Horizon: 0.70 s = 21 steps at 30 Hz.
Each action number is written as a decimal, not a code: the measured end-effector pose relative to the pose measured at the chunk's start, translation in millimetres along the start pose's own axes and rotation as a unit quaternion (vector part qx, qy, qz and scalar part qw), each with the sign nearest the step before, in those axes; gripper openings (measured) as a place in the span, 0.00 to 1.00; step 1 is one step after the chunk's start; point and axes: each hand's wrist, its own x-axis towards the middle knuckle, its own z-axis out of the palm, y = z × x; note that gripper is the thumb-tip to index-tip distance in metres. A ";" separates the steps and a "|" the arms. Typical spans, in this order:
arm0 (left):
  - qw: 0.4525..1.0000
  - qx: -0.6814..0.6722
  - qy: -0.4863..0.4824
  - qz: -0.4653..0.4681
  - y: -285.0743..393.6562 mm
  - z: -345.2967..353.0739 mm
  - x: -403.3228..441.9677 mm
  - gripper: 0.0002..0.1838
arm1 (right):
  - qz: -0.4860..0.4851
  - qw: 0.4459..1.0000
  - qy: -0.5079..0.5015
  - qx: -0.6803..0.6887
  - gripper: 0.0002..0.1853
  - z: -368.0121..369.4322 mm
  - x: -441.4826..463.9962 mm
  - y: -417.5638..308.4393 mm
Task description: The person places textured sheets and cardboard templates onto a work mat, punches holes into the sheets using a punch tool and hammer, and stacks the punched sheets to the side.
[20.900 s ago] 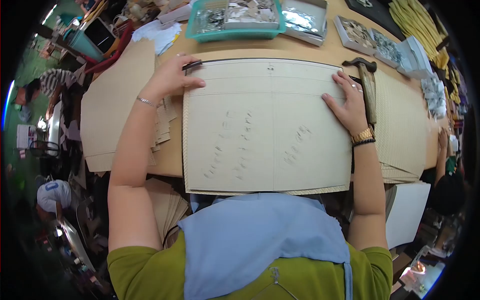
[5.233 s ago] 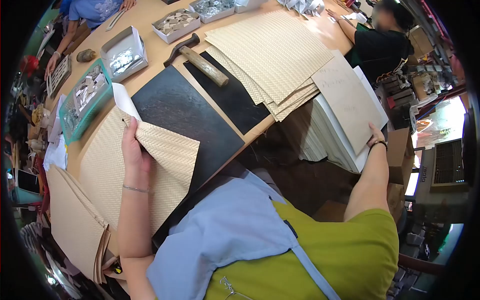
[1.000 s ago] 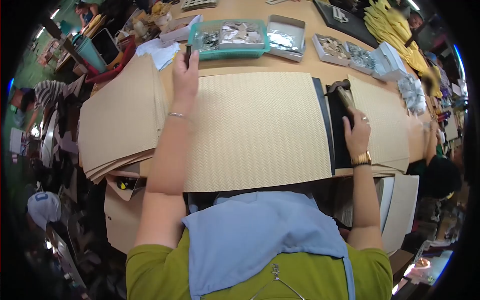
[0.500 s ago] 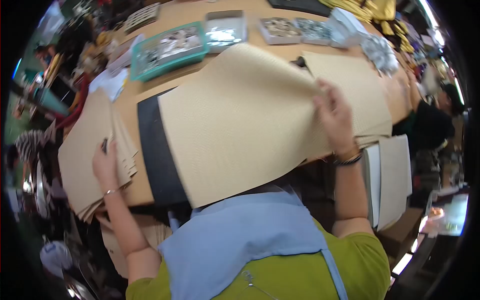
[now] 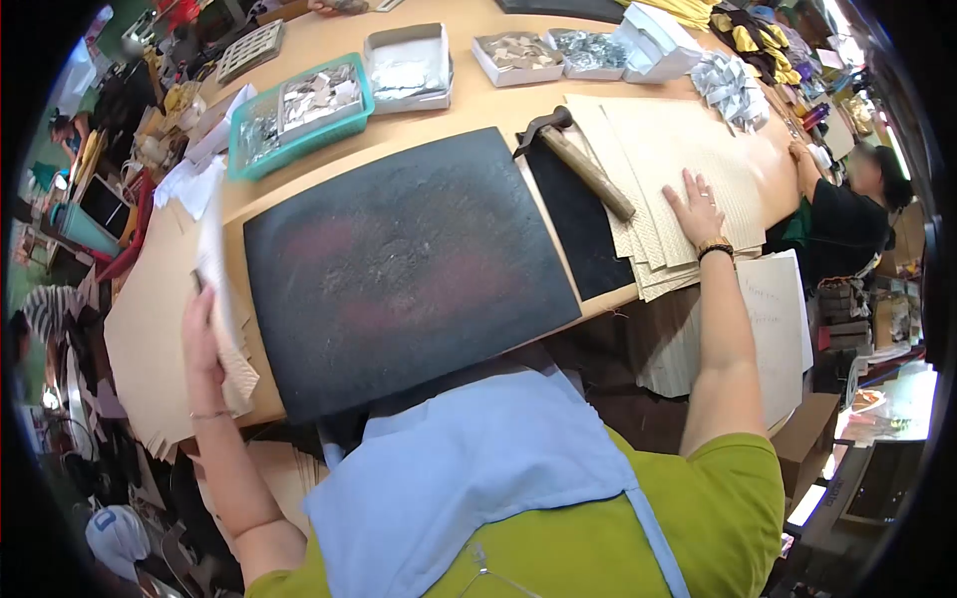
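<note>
1. At about half past two from the centre of the black board [image 5: 399, 269], twelve being away from the wearer, the right hand [image 5: 700, 211] lies on the woven sheets [image 5: 658, 149]. Its fingers are spread, not pinching.
2. At half past eight, the left hand [image 5: 203, 344] has its fingers curled around a dark slim tool [image 5: 198, 283]. A raised sheet [image 5: 235, 359] stands tilted beside it; whether the fingers also pinch this sheet cannot be told.
3. Caution: bending the raised sheet too sharply could crease it, and a stray tool tip could mark it.
4. Position of the woven sheets: fanned stack, two to three o'clock, near corners at the table edge. Caution: a dragging palm could shift several sheets together, and the outer corners could slip off.
5. At two o'clock, the hammer [image 5: 588, 177] lies with its handle end at the stack's edge. Caution: a sheet drawn sideways could catch it.
6. Just below nine o'clock, the plain sheets [image 5: 145, 329] lie stacked.
7. Outermost: green tray [image 5: 299, 146], eleven o'clock; box of silvery pieces [image 5: 431, 103], twelve; box of beige chips [image 5: 525, 76], one; a co-worker in black [image 5: 847, 224], three.
</note>
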 end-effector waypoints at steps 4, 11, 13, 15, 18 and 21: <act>0.996 0.007 -0.085 -0.011 11.8 97.1 -30.9 0.21 | -0.020 0.999 0.029 0.036 0.45 7.9 -3.0 -33.1; 0.932 -0.256 -0.241 -0.085 1.9 249.8 -58.4 0.16 | -0.246 0.830 -0.159 0.474 0.30 -17.6 -75.3 -165.2; 0.931 -0.177 -0.304 -0.098 8.4 252.2 -62.5 0.16 | -0.218 0.755 -0.321 0.528 0.29 -29.2 -119.0 -201.8; 0.950 -0.062 -0.305 -0.026 9.4 240.4 -57.0 0.14 | -0.254 0.745 -0.324 0.525 0.30 -12.0 -129.2 -216.5; 0.973 0.043 -0.162 0.158 -7.5 180.3 -28.3 0.13 | -0.290 0.792 -0.223 0.488 0.33 15.3 -131.7 -218.7; 0.944 0.279 0.057 0.167 -7.1 90.6 -7.2 0.17 | -0.239 0.806 -0.212 0.498 0.34 9.9 -134.1 -223.9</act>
